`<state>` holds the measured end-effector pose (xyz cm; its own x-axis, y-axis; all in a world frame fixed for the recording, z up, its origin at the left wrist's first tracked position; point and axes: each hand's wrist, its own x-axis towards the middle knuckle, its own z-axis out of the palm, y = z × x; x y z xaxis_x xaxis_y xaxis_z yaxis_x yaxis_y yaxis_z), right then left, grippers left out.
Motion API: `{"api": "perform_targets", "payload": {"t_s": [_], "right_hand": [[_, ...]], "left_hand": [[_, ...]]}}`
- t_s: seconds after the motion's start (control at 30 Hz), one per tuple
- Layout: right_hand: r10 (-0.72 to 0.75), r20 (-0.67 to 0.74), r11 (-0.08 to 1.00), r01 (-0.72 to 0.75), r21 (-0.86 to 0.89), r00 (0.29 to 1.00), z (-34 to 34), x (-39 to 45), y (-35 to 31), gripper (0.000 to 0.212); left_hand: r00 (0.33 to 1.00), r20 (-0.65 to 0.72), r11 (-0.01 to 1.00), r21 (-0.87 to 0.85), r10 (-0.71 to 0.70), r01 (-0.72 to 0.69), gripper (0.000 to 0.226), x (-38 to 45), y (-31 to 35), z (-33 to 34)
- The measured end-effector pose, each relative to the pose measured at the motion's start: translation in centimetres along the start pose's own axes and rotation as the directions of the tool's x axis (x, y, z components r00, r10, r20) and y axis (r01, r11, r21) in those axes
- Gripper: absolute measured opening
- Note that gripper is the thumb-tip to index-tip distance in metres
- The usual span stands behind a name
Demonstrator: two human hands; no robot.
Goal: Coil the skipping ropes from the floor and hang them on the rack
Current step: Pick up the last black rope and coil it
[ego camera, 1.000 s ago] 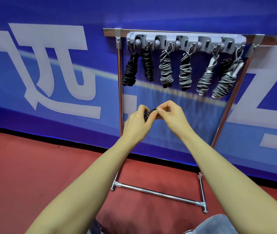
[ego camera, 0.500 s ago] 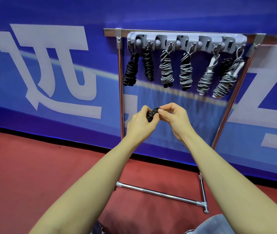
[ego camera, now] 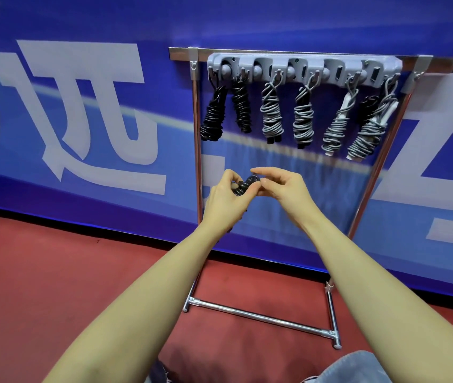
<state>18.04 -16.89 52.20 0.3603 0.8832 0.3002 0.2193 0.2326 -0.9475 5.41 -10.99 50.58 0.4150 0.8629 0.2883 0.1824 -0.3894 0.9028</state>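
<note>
A black coiled skipping rope (ego camera: 245, 184) is held in front of the rack, below its hooks. My left hand (ego camera: 226, 203) grips the bundle from the left and hides most of it. My right hand (ego camera: 283, 189) pinches the top of the coil with thumb and fingertips. The chrome rack (ego camera: 197, 150) carries a grey hook bar (ego camera: 302, 68). From it hang two black coiled ropes (ego camera: 214, 114) on the left, two grey coiled ropes (ego camera: 272, 114) in the middle, and two grey ropes with white handles (ego camera: 363, 131) on the right.
A blue banner wall (ego camera: 81, 106) with large white characters stands right behind the rack. The floor (ego camera: 40, 272) is red. The rack's low chrome foot bar (ego camera: 261, 319) runs across the floor near my legs. A bit of blue denim (ego camera: 349, 366) shows at the bottom edge.
Both hands stayed in front of the rack, working the black coil. My right fingers shifted over the top of the bundle, and more of the coil shows between the hands.
</note>
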Motion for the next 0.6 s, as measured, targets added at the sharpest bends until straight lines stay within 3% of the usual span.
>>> {"api": "perform_targets", "payload": {"t_s": [0.13,0.23,0.37,0.43,0.5,0.6], "right_hand": [[-0.044,0.019,0.987,0.046,-0.151,0.999,-0.7,0.5,-0.7,0.021],[-0.032,0.004,0.996,0.032,-0.085,0.999,-0.8,0.6,-1.3,0.020],[-0.003,-0.121,0.988,-0.016,-0.156,0.993,-0.3,0.9,-1.4,0.023],[-0.018,-0.210,0.971,-0.033,-0.236,0.978,0.2,1.0,-1.2,0.022],[-0.074,-0.270,0.928,-0.033,-0.372,0.960,0.4,1.0,-1.3,0.017],[-0.186,-0.233,0.741,-0.019,-0.672,0.954,0.4,0.9,-1.3,0.011]], "left_hand": [[0.998,0.056,0.996,-0.084,0.004,0.001,0.038,-0.1,0.4,-0.5],[0.997,0.082,0.995,-0.100,0.017,-0.009,0.038,0.2,0.9,-1.0],[0.985,0.165,0.983,0.165,0.054,-0.081,0.045,0.5,0.5,-1.5],[0.990,0.138,0.967,0.244,0.042,-0.075,0.041,0.5,0.2,-1.1],[0.995,0.101,0.973,0.229,0.006,-0.029,0.037,0.4,0.2,-0.6],[0.995,0.097,0.977,0.214,-0.022,0.001,0.035,0.4,0.4,-0.3]]}}
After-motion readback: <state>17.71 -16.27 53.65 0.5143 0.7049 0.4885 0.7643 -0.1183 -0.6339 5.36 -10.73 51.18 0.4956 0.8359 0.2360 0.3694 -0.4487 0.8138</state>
